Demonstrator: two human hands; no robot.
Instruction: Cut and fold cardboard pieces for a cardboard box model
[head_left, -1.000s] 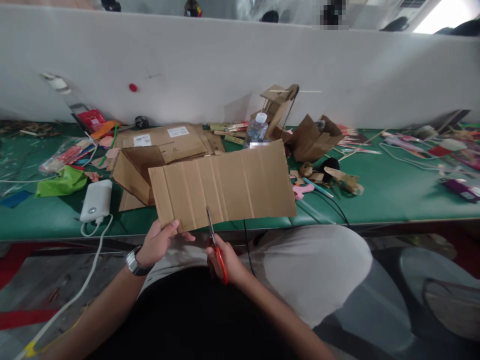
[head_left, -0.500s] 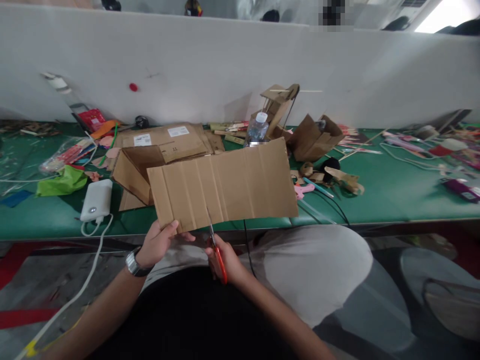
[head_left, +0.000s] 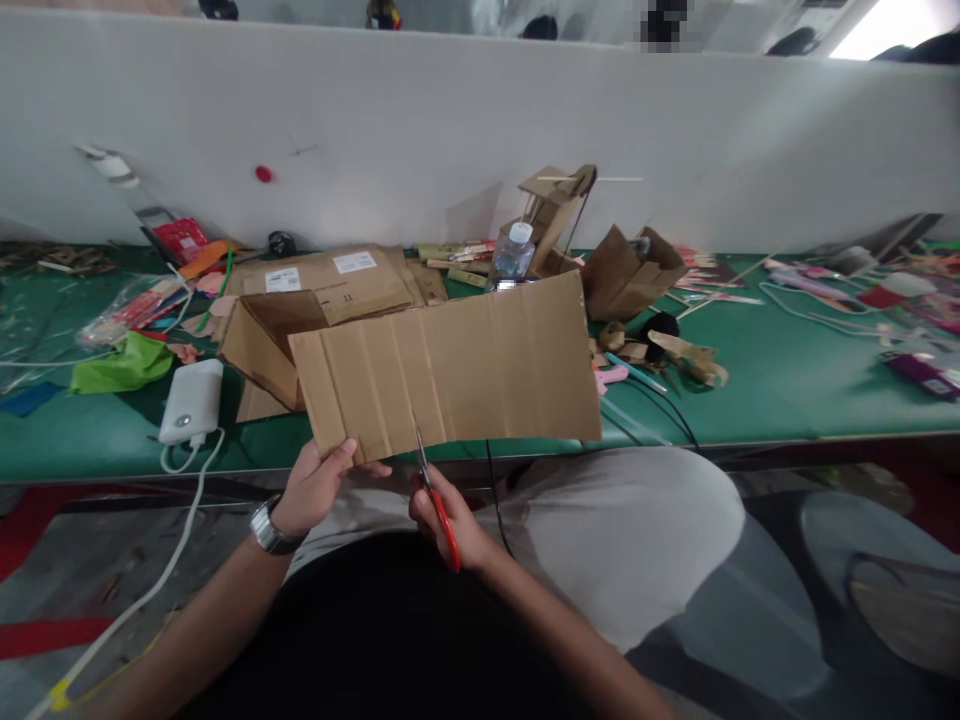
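Observation:
A long piece of brown corrugated cardboard [head_left: 510, 360], marked with several creases, is held up over the table's front edge. My left hand [head_left: 322, 485] grips its lower left corner, thumb on the near face and fingers behind. Red-handled scissors [head_left: 448, 530] are in my right hand [head_left: 457, 515], which is closed around the handles. Their blades point up at the lower edge of the cardboard, left of its middle, and overlap it there. Behind the cardboard's left end stands an open cardboard box [head_left: 259, 355], partly hidden.
On the green table [head_left: 795, 380] lie a white power bank [head_left: 192, 402] with a cable, a bright green cloth [head_left: 124, 365] and flat cardboard [head_left: 382, 285]. A plastic bottle [head_left: 513, 255] and a small cardboard box [head_left: 630, 275] stand behind. A white partition [head_left: 375, 130] closes the back.
The scissors have shifted slightly down and their handles a little right. The cardboard's right end has dropped slightly. My left hand keeps the same hold.

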